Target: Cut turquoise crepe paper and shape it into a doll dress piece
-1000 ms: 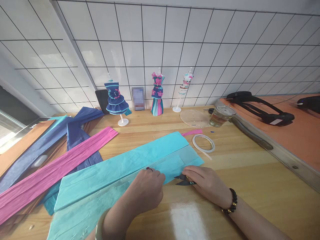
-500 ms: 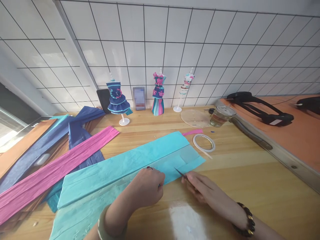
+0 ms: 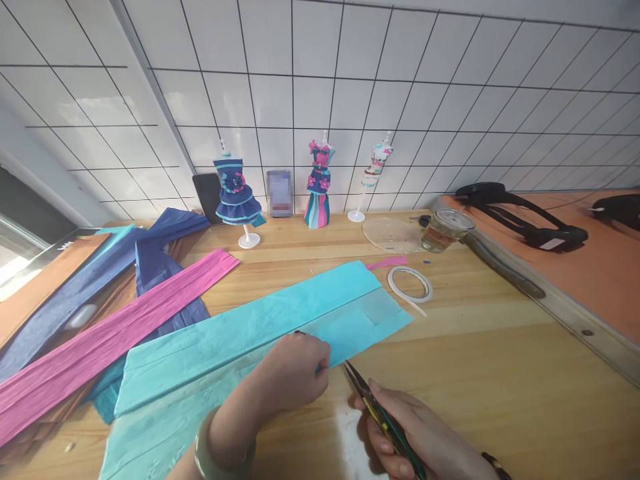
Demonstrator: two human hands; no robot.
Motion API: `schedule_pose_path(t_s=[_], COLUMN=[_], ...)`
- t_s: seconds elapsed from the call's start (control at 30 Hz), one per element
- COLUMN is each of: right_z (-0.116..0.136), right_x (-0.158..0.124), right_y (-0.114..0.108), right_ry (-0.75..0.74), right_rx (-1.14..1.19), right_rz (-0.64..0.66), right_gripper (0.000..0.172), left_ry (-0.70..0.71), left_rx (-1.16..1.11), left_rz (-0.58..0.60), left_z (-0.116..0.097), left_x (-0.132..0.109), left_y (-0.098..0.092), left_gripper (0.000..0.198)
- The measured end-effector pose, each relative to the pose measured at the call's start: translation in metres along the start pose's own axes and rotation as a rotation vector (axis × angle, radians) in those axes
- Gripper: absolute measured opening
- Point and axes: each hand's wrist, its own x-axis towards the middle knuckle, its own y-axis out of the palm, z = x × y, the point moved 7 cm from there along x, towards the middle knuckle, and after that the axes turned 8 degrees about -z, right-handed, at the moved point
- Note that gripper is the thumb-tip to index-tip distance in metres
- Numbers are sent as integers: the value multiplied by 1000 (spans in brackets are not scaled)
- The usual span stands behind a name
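Note:
A wide turquoise crepe paper sheet (image 3: 245, 313) lies slantwise on the table, with a fold line along its length. My left hand (image 3: 295, 373) is closed in a fist over its lower edge, with a bit of turquoise showing at the fingers. To the right, my right hand (image 3: 400, 427) grips dark-bladed thread snips (image 3: 373, 403) with green and yellow on the handles. The blade tips sit just below the paper's lower edge, slightly apart from it. How the curled fingers of my left hand meet the paper is partly hidden.
Pink (image 3: 120, 333) and blue paper strips (image 3: 75, 293) pile up at left. Behind stand mini dress forms in a blue dress (image 3: 235, 200), a striped skirt (image 3: 317, 207) and white (image 3: 373, 167). A tape roll (image 3: 410, 285), glass cup (image 3: 445, 230) and black headset (image 3: 520, 217) are at right.
My right hand has drawn the snips down and toward me, off the paper's lower edge, and turned so the handles show. My left hand has stayed in place.

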Motion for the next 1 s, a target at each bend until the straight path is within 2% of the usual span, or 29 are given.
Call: schedule_pose_path(t_s=[0.23, 0.57, 1.0], right_z=[3, 6, 1], right_x=[5, 9, 0], right_y=[6, 12, 4], right_ry=[-51, -49, -33], right_rx=[-79, -40, -142], right_rz=[-21, 19, -21], right_gripper=[46, 47, 49], left_ry=[-4, -16, -13], left_rx=[-27, -46, -67], left_rz=[6, 7, 16], left_z=[3, 1, 2], left_x=[0, 4, 0], left_y=[2, -5, -3], left_gripper=[12, 12, 13])
